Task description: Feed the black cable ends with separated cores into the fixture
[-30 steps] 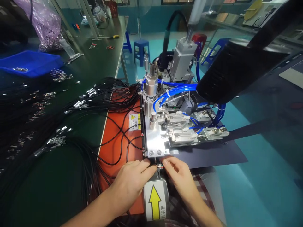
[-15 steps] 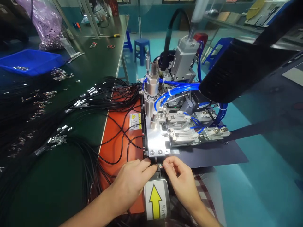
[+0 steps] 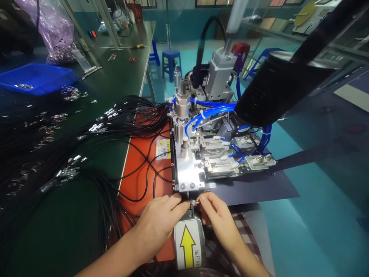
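My left hand (image 3: pixel 161 217) rests at the near end of the metal machine (image 3: pixel 186 167), its thumb and fingers closed on a cable that they mostly hide. Thin coloured wires (image 3: pixel 195 202) stick out to the right of that thumb. At their tips is my right hand (image 3: pixel 217 213), thumb and forefinger pressed together; whether they grip the wires is hard to see. Just below the hands, a white label with a yellow arrow (image 3: pixel 188 246) points toward the machine.
Black cables (image 3: pixel 147 129) cross the orange-red surface (image 3: pixel 138 148) left of the machine. Cable bundles with shiny ends (image 3: pixel 67 173) lie on the dark green table (image 3: pixel 72 215). A blue tray (image 3: pixel 39 79) stands behind them. A black cylinder (image 3: pixel 276 92) overhangs at right.
The right fingers have shifted slightly, and more of the coloured wires shows between the hands. The left hand keeps its place on the machine. The whole view has moved a little.
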Tool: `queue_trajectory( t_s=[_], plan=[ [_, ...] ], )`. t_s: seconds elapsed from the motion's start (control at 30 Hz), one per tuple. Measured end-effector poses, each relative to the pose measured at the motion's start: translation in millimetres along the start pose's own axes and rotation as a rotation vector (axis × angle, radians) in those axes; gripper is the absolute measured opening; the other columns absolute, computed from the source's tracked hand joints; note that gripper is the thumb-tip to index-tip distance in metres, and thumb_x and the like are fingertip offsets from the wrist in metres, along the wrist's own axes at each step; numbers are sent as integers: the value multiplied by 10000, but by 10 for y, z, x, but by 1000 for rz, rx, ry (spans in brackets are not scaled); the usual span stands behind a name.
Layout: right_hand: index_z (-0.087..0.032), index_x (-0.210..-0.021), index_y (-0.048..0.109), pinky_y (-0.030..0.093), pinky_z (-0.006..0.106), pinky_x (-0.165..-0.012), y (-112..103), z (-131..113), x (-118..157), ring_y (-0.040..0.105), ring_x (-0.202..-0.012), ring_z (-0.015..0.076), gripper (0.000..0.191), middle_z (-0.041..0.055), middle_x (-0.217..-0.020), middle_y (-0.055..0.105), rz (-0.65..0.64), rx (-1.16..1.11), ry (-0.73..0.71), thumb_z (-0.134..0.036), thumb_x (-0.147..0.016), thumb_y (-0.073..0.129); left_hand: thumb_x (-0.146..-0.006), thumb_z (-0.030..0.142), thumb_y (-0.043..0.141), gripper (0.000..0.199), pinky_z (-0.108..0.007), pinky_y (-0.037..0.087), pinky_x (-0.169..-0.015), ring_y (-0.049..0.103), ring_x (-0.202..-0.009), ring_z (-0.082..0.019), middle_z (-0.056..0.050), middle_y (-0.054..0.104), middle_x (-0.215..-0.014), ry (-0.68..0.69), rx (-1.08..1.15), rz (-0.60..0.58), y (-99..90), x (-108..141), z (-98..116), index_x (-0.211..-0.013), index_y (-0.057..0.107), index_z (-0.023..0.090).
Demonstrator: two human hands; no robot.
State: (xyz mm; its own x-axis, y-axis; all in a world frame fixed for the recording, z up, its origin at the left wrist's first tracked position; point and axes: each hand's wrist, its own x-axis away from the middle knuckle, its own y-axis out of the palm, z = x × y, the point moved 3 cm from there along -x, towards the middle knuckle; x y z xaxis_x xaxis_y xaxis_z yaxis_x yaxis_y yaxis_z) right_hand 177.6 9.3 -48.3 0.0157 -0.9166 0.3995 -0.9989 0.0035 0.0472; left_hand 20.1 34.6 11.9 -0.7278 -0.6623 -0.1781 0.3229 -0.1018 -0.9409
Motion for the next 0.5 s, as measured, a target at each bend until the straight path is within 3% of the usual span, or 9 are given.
queue_trajectory(
  t_s=[0.17, 0.33, 0.5],
  plan=[
    [-184, -717, 513, 297, 234, -460, 57, -15, -29, 379, -460, 105, 314, -73, -528, 409, 7, -24, 1, -475, -822, 564, -904, 109, 329, 296, -296, 496, -536, 594, -625, -184, -53, 654, -800, -2, 11, -14, 21, 19, -6, -1011, 600, 156],
    [-174, -715, 510, 347, 240, -506, 72, -27, -53, 409, -463, 105, 328, -70, -493, 459, -78, -131, 35, -479, -818, 571, -880, 96, 381, 279, -313, 471, -590, 555, -707, -200, -70, 614, -846, -30, -51, -33, 15, 24, 15, -1055, 584, 172],
    [-182, -694, 509, 359, 249, -507, 58, -47, -53, 424, -461, 114, 363, -69, -495, 463, -78, -121, 31, -523, -789, 584, -796, -3, 365, 425, -350, 476, -648, 533, -767, -222, -85, 587, -896, -127, -82, -114, 0, 141, 52, -1164, 503, 158]
  ],
)
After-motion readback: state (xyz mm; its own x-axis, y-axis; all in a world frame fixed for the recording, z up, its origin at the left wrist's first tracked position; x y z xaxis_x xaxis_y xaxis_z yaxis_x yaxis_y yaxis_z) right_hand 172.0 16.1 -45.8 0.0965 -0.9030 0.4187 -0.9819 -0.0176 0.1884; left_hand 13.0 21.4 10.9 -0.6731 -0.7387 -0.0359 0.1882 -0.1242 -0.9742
